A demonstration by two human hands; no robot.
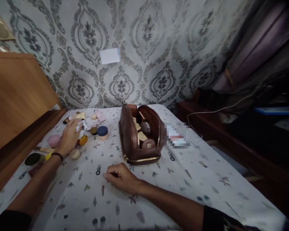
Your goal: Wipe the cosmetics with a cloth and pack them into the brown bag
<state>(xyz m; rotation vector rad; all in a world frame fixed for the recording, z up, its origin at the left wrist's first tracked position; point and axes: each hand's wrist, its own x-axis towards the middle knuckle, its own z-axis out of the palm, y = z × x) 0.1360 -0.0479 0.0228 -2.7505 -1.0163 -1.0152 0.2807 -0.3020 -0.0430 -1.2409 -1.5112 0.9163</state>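
Observation:
My left hand (69, 138) reaches over a scatter of small cosmetics at the left of the table, its fingers closing around a small white tube (79, 127); the grip is partly hidden. Close by lie an amber bottle (83, 140), a jar with a dark blue lid (102, 132), a pink round puff (53, 140) and a cream tube (76, 117). My right hand (120, 177) rests on the patterned tablecloth (173, 179), fingers loosely curled, holding nothing. An open brown leather toiletry bag (139, 134) stands just beyond it, with several items inside.
A wooden headboard (14, 96) runs along the left edge. A blurred packet (177, 136) lies right of the bag. A dark wooden bench (231, 141) with a white cable stands at the right. Patterned wallpaper (144, 48) backs the table.

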